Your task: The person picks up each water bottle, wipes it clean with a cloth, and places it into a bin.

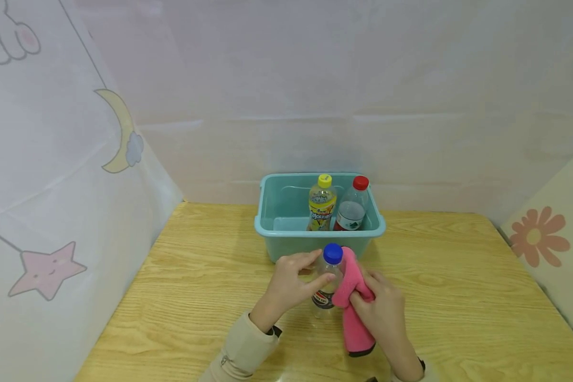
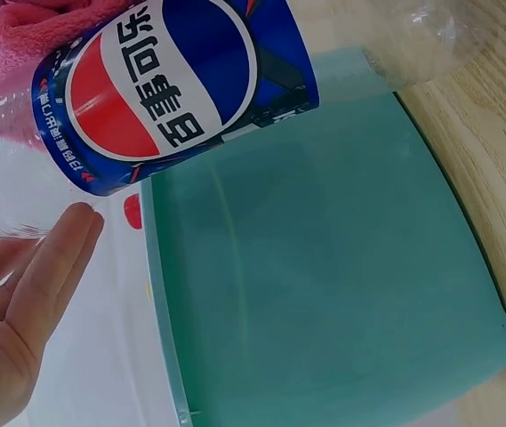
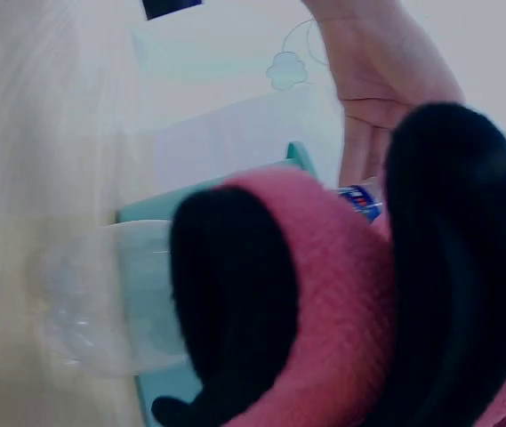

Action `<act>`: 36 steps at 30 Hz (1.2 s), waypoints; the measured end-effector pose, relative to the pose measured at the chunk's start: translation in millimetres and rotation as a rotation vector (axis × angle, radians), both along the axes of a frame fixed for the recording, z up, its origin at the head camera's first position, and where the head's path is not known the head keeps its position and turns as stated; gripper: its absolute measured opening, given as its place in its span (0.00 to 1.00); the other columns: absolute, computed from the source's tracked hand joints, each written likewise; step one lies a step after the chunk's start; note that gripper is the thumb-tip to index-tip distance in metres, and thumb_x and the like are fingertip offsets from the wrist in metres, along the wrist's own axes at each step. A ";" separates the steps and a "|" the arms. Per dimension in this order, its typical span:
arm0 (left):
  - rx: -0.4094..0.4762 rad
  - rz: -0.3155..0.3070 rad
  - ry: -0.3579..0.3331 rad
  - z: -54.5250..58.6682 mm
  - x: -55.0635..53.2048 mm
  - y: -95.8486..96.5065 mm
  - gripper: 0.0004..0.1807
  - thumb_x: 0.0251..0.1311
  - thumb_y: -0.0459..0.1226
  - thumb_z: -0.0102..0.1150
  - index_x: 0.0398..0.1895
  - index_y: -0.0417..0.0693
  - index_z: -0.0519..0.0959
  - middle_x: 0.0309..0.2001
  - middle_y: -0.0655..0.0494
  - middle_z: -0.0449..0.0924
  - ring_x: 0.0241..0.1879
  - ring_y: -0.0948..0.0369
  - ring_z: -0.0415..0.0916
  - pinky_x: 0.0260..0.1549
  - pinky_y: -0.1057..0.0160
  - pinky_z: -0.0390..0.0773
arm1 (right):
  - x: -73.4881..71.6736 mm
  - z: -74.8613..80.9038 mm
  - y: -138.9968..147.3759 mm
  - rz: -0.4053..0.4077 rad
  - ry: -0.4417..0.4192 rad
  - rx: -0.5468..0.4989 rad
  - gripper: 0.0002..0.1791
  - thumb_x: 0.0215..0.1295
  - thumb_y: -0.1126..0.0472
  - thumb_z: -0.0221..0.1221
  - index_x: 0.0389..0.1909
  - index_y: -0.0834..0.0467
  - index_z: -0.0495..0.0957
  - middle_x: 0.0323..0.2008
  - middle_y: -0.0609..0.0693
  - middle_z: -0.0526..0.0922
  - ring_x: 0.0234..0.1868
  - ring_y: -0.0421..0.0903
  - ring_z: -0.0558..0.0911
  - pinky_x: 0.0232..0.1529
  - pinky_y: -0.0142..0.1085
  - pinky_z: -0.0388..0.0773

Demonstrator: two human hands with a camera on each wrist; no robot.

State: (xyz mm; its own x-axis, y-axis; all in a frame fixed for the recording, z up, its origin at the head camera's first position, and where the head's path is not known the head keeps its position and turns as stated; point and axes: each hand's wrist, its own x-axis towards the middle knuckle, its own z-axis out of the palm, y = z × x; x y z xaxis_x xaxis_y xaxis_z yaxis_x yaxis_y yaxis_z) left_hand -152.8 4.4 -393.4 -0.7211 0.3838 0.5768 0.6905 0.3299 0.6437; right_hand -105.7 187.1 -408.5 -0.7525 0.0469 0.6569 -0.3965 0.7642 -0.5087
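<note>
A clear plastic bottle [image 1: 322, 289] with a blue cap and a blue, red and white cola label [image 2: 172, 84] stands on the table. My left hand [image 1: 293, 278] is at its upper part, thumb in front of the bottle. In the left wrist view, the fingers [image 2: 52, 267] look straight, with fingertips right at the bottle's shoulder. With my right hand [image 1: 382, 305] I grip a folded pink cloth [image 1: 355, 323] with dark edging, held against the bottle's right side. The cloth hides part of the bottle in the right wrist view.
Just behind the bottle sits a light teal plastic tub [image 1: 286, 233]. It holds a bottle with a yellow cap [image 1: 322, 204] and one with a red cap [image 1: 352, 207]. The wooden table [image 1: 186, 281] ends at a pale cloth backdrop [image 1: 286, 106].
</note>
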 end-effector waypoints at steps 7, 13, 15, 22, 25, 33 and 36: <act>0.018 -0.018 -0.013 -2.4 -0.8 0.1 0.25 0.48 0.37 0.67 0.48 0.31 0.76 0.41 0.43 0.80 0.37 0.56 0.80 0.29 0.76 0.77 | -1.2 -16.0 -1.5 0.018 -0.049 -0.074 0.18 0.29 0.75 0.65 0.30 0.67 0.82 0.28 0.57 0.81 0.23 0.48 0.78 0.17 0.32 0.72; 0.038 -0.029 -0.018 -5.4 -0.7 0.9 0.25 0.49 0.37 0.67 0.48 0.30 0.76 0.41 0.42 0.80 0.37 0.55 0.80 0.29 0.75 0.77 | -1.1 -25.6 -0.5 0.020 -0.164 -0.084 0.18 0.30 0.75 0.65 0.31 0.67 0.82 0.29 0.56 0.82 0.26 0.48 0.78 0.20 0.32 0.73; 0.048 -0.032 -0.019 -6.1 -0.6 1.3 0.24 0.49 0.37 0.67 0.48 0.30 0.76 0.40 0.41 0.80 0.37 0.55 0.80 0.29 0.74 0.78 | -1.1 -28.2 -0.2 0.015 -0.212 -0.072 0.17 0.31 0.74 0.64 0.31 0.66 0.82 0.28 0.56 0.82 0.25 0.47 0.78 0.21 0.32 0.72; 0.063 -0.025 -0.053 -4.7 1.0 1.5 0.25 0.50 0.39 0.66 0.48 0.31 0.76 0.41 0.42 0.80 0.39 0.55 0.79 0.30 0.74 0.78 | -3.0 -32.3 -1.2 0.028 -0.366 -0.061 0.18 0.35 0.73 0.63 0.34 0.66 0.80 0.27 0.55 0.80 0.23 0.42 0.72 0.20 0.31 0.69; 0.069 -0.026 -0.045 -4.8 1.3 1.7 0.25 0.51 0.40 0.66 0.48 0.31 0.76 0.40 0.42 0.80 0.38 0.54 0.79 0.30 0.74 0.78 | -3.6 -33.1 -2.0 0.030 -0.396 -0.050 0.19 0.35 0.73 0.64 0.36 0.66 0.80 0.26 0.55 0.79 0.23 0.42 0.71 0.20 0.30 0.68; 0.085 -0.009 0.048 -10.0 -1.0 1.9 0.28 0.55 0.49 0.61 0.45 0.29 0.77 0.37 0.42 0.80 0.35 0.55 0.80 0.27 0.72 0.79 | -8.8 -38.1 -3.9 0.057 -0.497 -0.002 0.17 0.38 0.71 0.64 0.35 0.64 0.79 0.22 0.49 0.72 0.21 0.41 0.67 0.18 0.30 0.64; 0.093 -0.003 0.042 -10.0 -1.3 1.5 0.29 0.55 0.50 0.60 0.45 0.30 0.77 0.37 0.42 0.80 0.35 0.54 0.80 0.27 0.71 0.79 | -10.8 -41.8 -4.3 0.077 -0.527 0.021 0.13 0.38 0.71 0.64 0.30 0.60 0.77 0.19 0.47 0.69 0.19 0.40 0.65 0.17 0.30 0.62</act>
State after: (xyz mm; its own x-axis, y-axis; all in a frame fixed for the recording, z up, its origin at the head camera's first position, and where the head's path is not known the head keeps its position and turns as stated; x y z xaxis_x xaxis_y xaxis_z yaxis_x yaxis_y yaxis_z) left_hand -154.1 5.8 -403.4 -0.6945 0.3296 0.6396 0.7184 0.2683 0.6418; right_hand -116.5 182.8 -450.3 -0.9814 -0.0304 0.1893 -0.1467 0.7551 -0.6390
